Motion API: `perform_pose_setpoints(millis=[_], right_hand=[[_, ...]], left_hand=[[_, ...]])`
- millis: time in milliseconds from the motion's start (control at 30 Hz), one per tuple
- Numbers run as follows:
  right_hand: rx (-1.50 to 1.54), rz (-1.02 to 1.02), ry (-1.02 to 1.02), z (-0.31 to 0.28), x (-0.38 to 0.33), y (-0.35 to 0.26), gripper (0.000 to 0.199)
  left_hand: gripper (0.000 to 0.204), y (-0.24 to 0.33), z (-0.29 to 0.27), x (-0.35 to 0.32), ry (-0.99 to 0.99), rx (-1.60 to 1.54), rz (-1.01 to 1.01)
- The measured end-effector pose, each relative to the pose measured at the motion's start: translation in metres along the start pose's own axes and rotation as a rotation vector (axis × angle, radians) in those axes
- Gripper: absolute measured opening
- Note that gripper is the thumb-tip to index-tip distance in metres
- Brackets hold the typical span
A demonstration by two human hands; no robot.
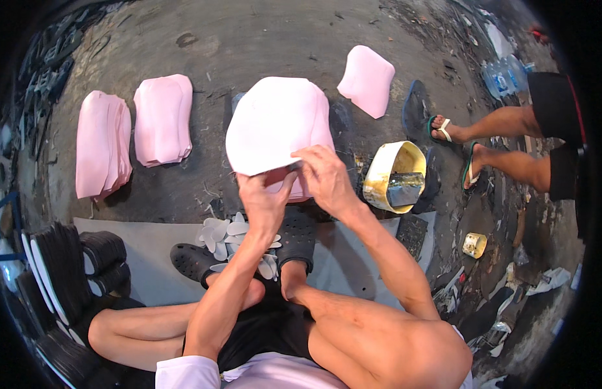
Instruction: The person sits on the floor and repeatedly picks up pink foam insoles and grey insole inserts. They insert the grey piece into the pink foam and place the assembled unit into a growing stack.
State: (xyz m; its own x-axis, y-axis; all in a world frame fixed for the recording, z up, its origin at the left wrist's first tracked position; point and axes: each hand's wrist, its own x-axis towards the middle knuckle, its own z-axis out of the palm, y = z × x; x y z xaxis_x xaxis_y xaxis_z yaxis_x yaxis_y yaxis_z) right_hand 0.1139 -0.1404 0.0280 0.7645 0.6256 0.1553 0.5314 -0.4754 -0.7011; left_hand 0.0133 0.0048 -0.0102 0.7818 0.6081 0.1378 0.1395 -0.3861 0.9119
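A large pile of pale pink sheets [314, 117] with rounded outlines lies on the ground in front of me. Its top sheet [268, 129] looks almost white in the light, and the near edge is lifted. My right hand [328, 179] pinches that edge between thumb and fingers. At the sheet's near left corner is my left hand [265, 200], its thumb pointing up and its fingers partly hidden beneath the sheet. Below my hands, several small grey-white oval pieces [218, 232] lie in a loose heap between my black clogs [296, 240].
Two pink stacks [103, 146] [163, 120] lie at left, one pink piece [367, 81] at far right. A stained yellow-white container [379, 178] holds a dark block. Black sole stacks [58, 272] stand near left. Another person's sandalled feet [453, 131] are at right, beside bottles [505, 76].
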Motion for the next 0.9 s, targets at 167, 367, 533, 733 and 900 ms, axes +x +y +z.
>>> perform_pose_setpoints(millis=[167, 367, 533, 733, 900], right_hand=[[-0.458, -0.139, -0.082, 0.020, -0.037, -0.010, 0.059], [0.350, 0.424, 0.095, -0.066, 0.050, -0.048, 0.067], [0.268, 0.195, 0.458, -0.092, 0.086, -0.019, 0.050], [0.392, -0.353, 0.207, -0.096, 0.052, -0.028, 0.050], [-0.007, -0.218, -0.284, -0.014, 0.004, 0.059, 0.049]], left_hand=[[0.026, -0.030, -0.019, 0.003, 0.100, -0.962, -0.653], [0.068, 0.032, -0.021, 0.008, -0.186, 0.175, 0.493], [0.087, 0.064, -0.032, 0.001, -0.332, 0.107, 0.421], [0.024, -0.012, -0.078, -0.019, -0.064, 0.097, -0.174], [0.018, -0.033, -0.095, -0.054, -0.213, 0.470, -0.021]])
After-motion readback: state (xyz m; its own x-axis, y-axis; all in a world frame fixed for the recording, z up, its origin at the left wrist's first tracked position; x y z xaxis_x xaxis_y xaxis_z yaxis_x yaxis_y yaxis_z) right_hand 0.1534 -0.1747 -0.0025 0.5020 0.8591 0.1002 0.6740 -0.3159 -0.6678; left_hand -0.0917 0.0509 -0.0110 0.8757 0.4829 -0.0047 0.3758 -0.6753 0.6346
